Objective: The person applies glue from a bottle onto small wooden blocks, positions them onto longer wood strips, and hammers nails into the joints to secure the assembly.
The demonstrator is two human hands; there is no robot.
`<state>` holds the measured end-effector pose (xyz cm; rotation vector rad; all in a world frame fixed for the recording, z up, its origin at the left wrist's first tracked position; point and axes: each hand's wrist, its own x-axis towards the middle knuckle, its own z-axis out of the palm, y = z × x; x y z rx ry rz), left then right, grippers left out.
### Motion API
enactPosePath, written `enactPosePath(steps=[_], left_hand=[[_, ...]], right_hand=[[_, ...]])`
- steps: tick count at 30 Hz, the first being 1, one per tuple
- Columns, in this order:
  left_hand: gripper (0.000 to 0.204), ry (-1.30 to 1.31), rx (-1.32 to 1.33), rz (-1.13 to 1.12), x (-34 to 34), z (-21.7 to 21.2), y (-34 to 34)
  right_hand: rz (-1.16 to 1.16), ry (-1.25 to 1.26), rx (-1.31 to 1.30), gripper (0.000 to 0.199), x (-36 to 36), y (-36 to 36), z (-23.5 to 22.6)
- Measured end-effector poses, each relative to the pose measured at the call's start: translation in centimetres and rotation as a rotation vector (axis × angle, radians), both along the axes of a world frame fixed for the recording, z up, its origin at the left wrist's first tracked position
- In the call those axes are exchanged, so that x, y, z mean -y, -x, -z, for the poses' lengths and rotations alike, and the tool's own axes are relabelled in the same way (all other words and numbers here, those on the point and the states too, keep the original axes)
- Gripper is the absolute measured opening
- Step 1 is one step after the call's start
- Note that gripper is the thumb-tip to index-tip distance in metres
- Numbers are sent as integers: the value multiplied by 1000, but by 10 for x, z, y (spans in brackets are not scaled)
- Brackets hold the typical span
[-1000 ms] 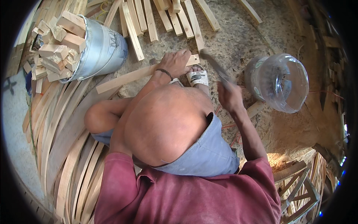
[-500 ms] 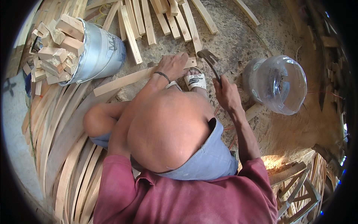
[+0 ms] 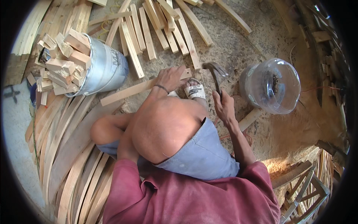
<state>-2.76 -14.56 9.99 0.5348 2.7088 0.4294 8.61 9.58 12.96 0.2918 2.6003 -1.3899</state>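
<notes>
My left hand [image 3: 171, 77] is closed over a pale wooden strip [image 3: 128, 92] near its far end, where a dark spot shows on the wood. The strip slants down to the left, past my sandalled foot [image 3: 195, 90]. To the right, my right hand [image 3: 223, 105] grips a claw hammer [image 3: 215, 73] by its handle. The hammer's head is raised beyond my hand, apart from the strip and just right of its end. My left fingertips are partly hidden by the back of the hand.
At the left a metal bucket [image 3: 108, 67] is packed with wood offcuts [image 3: 59, 67]. Several wooden battens [image 3: 149, 37] lie ahead on the floor. A cut clear plastic container [image 3: 287, 86] with dark small pieces inside stands at the right. Long planks [image 3: 67, 149] lie at my left side.
The whole view has shifted slightly, so the floor things appear a little lower. Both hands keep their grips; the hammer remains raised near the strip's end with its head turned slightly.
</notes>
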Motion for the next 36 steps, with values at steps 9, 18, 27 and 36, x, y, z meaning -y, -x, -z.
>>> enactPosePath(steps=[9,18,27,36], left_hand=[[59,-517,-135,-193,37,-110,6],[72,-1225,-151,-177,43,-140,-2],[83,-1360,-165,-234,44,-135,-2],[76,-1511,-132,-364,41,-122,-2]], right_hand=[[206,133,-125,23,-25,-28,-46],[111,39,-273,17,-18,-29,-77],[58,49,-233,21,-19,-48,-66],[81,10,-194,23,-21,-45,-72]])
